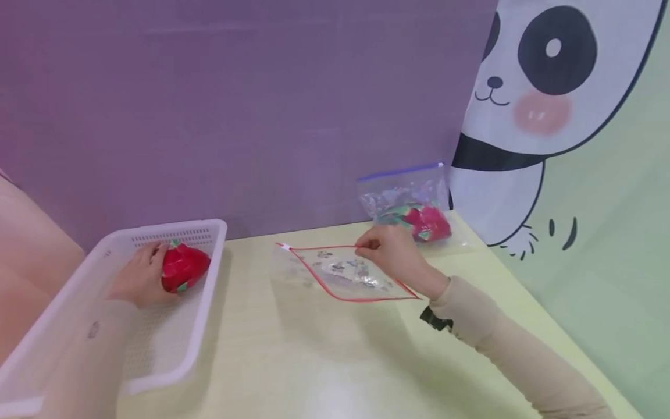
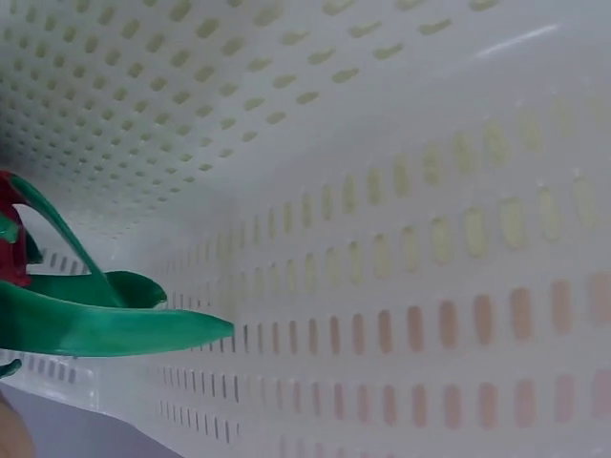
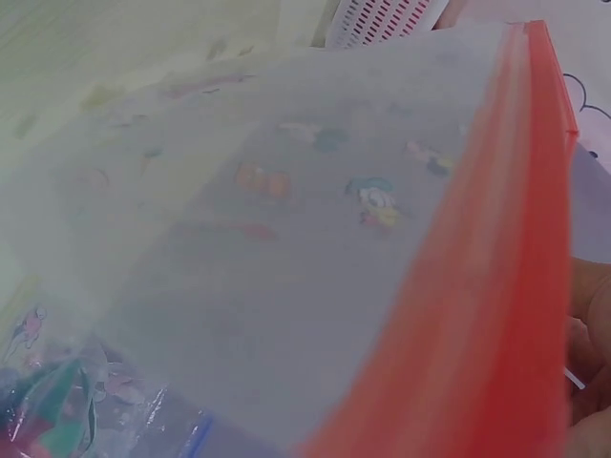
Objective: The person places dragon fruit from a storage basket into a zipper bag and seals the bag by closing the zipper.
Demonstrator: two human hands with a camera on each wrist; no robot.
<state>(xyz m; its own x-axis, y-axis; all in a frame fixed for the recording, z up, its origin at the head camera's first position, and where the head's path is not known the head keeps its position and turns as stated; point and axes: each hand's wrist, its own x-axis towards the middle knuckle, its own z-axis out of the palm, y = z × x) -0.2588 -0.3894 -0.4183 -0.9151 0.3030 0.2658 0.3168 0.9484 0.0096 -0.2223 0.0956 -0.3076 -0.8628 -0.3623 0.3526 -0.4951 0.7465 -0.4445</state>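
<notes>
Inside the white basket, my left hand (image 1: 140, 278) grips a red toy dragon fruit (image 1: 184, 267), fingers along its left side and thumb below. At the left edge of the left wrist view, the fruit's green leaf tips (image 2: 115, 324) stick out. Over the table, my right hand (image 1: 395, 253) pinches the red rim of a clear zip bag (image 1: 340, 273) printed with small cartoon figures. Its mouth gapes, with a white slider at the left corner. In the right wrist view, the red zip strip (image 3: 477, 334) runs beside the fingers.
The white perforated basket (image 1: 201, 326) stands at the left of the pale wooden table (image 1: 293, 361). Behind my right hand, a purple-zipped bag (image 1: 403, 180) holds another dragon fruit (image 1: 426, 223). A purple partition (image 1: 262, 116) rises at the back, with a panda-painted wall on the right.
</notes>
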